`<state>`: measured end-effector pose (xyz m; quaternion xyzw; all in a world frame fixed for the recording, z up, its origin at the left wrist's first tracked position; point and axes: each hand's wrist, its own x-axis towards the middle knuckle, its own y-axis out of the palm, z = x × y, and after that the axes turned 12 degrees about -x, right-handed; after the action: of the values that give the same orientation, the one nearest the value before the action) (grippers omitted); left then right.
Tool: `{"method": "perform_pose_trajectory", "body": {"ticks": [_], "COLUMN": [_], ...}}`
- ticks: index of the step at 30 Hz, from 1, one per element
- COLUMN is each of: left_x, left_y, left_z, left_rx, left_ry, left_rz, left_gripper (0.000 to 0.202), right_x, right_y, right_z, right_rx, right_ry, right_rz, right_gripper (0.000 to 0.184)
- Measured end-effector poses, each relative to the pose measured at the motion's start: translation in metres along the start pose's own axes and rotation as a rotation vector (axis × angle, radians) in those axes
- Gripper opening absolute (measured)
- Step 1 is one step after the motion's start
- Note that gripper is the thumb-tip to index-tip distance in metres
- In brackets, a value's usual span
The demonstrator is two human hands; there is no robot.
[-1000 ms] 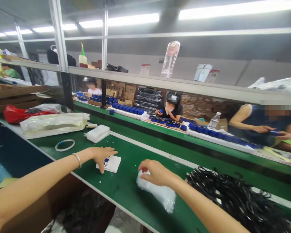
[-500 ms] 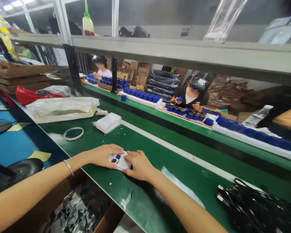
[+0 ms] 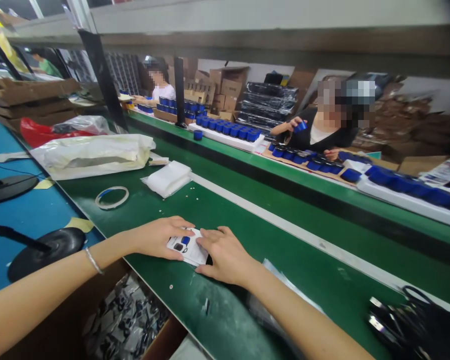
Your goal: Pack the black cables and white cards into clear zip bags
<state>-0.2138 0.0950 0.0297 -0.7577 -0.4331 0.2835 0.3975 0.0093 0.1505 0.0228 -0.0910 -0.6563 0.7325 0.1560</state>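
Observation:
A white printed card (image 3: 195,253) with small blue and black product pictures lies low over the green bench, between my hands. My left hand (image 3: 160,238) grips its left end, thumb near the lower edge and fingers at the upper edge. Around the right end curl the fingers of my right hand (image 3: 225,254), covering that part. Something dark shows beneath the right palm, too hidden to name. Beyond my hands sits a stack of white sheets in clear plastic (image 3: 168,179). A white ring of tape (image 3: 111,205) is flat on the bench to the left.
Black cables with metal plugs (image 3: 408,320) are heaped at the right. Clear plastic bags (image 3: 270,305) lie under my right forearm. Below the bench edge is a carton of small bagged parts (image 3: 127,315). Across the bench, a co-worker (image 3: 315,125) holds a blue item beside rows of blue pieces.
The view has tilted down and shifted slightly. Both hands keep their hold on the card, nearly unmoved. Across the bench, the co-worker's hand with the blue item has risen.

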Motion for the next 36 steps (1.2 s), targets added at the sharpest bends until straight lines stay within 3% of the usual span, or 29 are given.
{"method": "perform_pose_trajectory", "body": {"ticks": [11, 26, 31, 36], "left_x": [-0.001, 0.003, 0.002, 0.004], "left_y": [0.001, -0.004, -0.004, -0.004], "left_z": [0.004, 0.004, 0.001, 0.001], "left_rx": [0.018, 0.049, 0.018, -0.08], "left_ry": [0.001, 0.025, 0.032, 0.017], "left_rz": [0.023, 0.061, 0.04, 0.009], "left_gripper": [0.062, 0.056, 0.051, 0.044], "right_x": [0.006, 0.005, 0.003, -0.001], "right_y": [-0.004, -0.005, -0.008, -0.006], "right_z": [0.0, 0.001, 0.004, 0.006], "right_rx": [0.044, 0.1, 0.089, 0.053], "right_ry": [0.037, 0.056, 0.054, 0.022], "right_rz": [0.039, 0.07, 0.041, -0.002], "right_gripper": [0.019, 0.03, 0.048, 0.053]}}
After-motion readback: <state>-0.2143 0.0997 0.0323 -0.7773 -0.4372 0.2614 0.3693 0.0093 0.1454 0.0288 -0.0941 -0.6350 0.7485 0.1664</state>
